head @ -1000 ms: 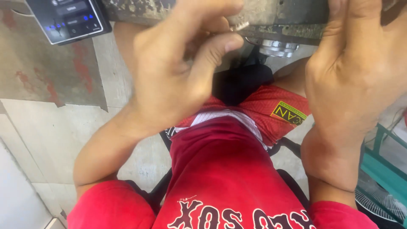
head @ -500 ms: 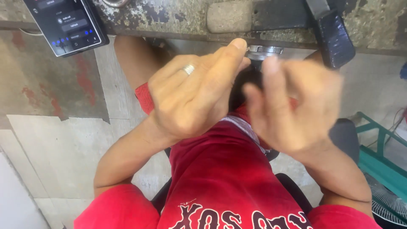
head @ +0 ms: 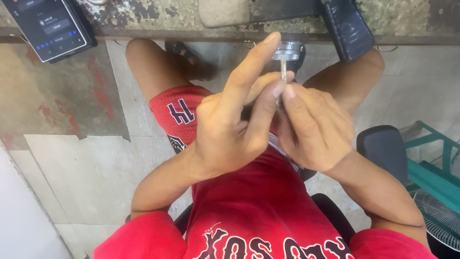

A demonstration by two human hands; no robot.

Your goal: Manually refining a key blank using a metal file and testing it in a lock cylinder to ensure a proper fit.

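Observation:
Both hands are raised together over my lap, in front of my red shirt and shorts. My left hand (head: 235,127) and my right hand (head: 314,127) pinch a thin, small metal piece (head: 283,69) between their fingertips; it stands upright above the fingers. The left index finger sticks out straight, past the piece. What the piece is I cannot tell. A round metal part (head: 286,50) sits just behind the hands at the edge of the worn workbench (head: 158,19).
A phone with a lit screen (head: 48,26) lies at the bench's left end, and a dark phone (head: 349,26) lies to the right. A black chair arm (head: 383,148) is at my right, with a green frame (head: 431,163) and a fan (head: 441,218) beyond.
My hands came down from the bench edge and drew together over my lap; the thin metal piece is now pinched between both. The view tilted down.

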